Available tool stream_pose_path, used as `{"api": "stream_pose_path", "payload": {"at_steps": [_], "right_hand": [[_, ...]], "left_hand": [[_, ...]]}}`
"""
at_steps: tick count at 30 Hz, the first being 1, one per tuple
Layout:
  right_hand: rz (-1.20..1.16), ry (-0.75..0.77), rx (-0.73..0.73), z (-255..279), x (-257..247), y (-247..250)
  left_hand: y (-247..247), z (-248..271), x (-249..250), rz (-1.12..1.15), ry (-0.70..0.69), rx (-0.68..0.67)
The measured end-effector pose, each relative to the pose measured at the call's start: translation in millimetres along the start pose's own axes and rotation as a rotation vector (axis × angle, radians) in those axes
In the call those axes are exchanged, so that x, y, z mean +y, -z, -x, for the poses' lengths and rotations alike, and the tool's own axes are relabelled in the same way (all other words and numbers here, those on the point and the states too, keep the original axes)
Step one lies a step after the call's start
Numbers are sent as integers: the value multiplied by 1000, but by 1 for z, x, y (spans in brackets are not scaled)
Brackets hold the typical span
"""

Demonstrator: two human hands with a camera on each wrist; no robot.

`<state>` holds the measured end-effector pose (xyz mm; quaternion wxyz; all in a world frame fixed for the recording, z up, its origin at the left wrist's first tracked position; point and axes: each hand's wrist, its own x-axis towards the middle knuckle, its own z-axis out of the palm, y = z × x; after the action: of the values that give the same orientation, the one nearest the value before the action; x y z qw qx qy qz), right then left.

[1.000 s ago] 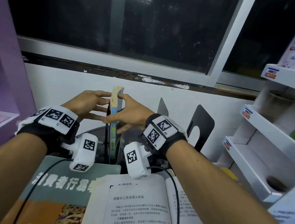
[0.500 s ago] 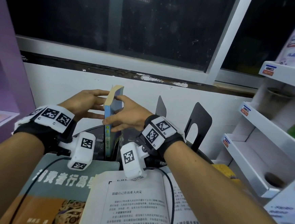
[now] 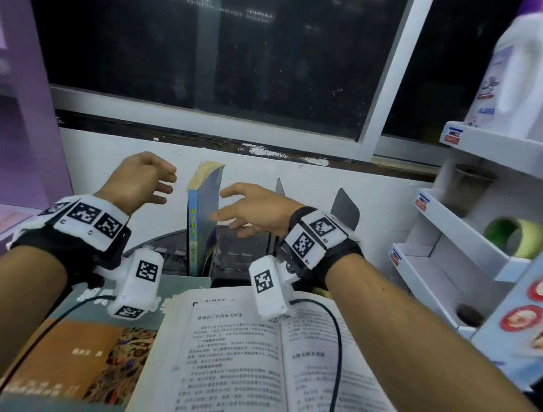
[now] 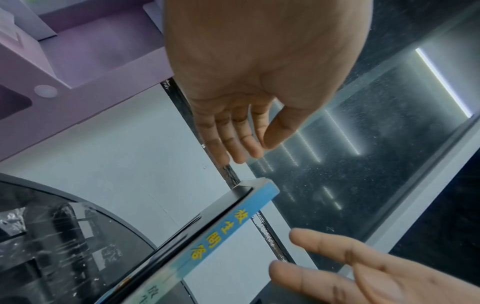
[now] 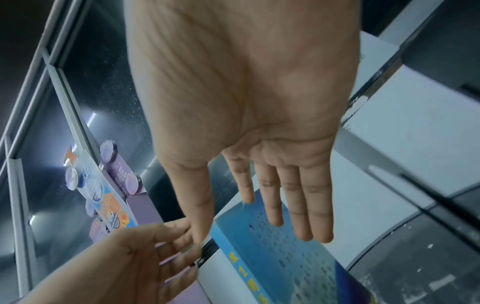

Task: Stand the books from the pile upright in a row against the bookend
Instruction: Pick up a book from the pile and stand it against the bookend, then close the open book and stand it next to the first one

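A thin blue book (image 3: 202, 216) stands upright near the white wall. The left wrist view shows its spine (image 4: 221, 232) against a black bookend (image 4: 207, 218) on its left side. My left hand (image 3: 164, 184) hovers left of the book, clear of it, fingers loosely curled and holding nothing. My right hand (image 3: 221, 211) is open on the book's right, fingertips close to the cover (image 5: 272, 257); I cannot tell if they touch. The pile lies in front: a flat green and orange book (image 3: 91, 338) and an open book (image 3: 251, 366).
Two more black bookends (image 3: 279, 187) (image 3: 346, 208) stand behind my right hand. A white shelf rack (image 3: 457, 227) holding a green tape roll (image 3: 514, 236) and a white bottle (image 3: 518, 72) fills the right. A purple shelf unit (image 3: 10, 120) stands at the left.
Both hands held the blue book between them. Now they have let go and drawn apart, the left one further. The book stays upright.
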<state>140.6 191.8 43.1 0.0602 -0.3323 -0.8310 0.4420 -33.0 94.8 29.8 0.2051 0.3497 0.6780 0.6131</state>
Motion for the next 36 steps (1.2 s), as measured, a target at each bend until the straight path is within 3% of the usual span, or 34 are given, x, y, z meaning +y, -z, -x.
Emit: {"api": "stream_pose_path", "payload": {"at_steps": [3,10,22,27,36], "right_hand": [[121,-25,-26,30,8,13],[343,-129,-94,92,40,34],[498,-259,-116,139,86,40],[469,-255,-156,139,92,36],[408,-231,-133,138,99,38]], "left_hand": [[0,19,6,-60,-49,-24],[-16,64,17,-249,18,-357],[-55,111,12,-839,209,-857],[-60,117,8,-1070,137,-886],[-48,106,-7,-1002,59,-796]]}}
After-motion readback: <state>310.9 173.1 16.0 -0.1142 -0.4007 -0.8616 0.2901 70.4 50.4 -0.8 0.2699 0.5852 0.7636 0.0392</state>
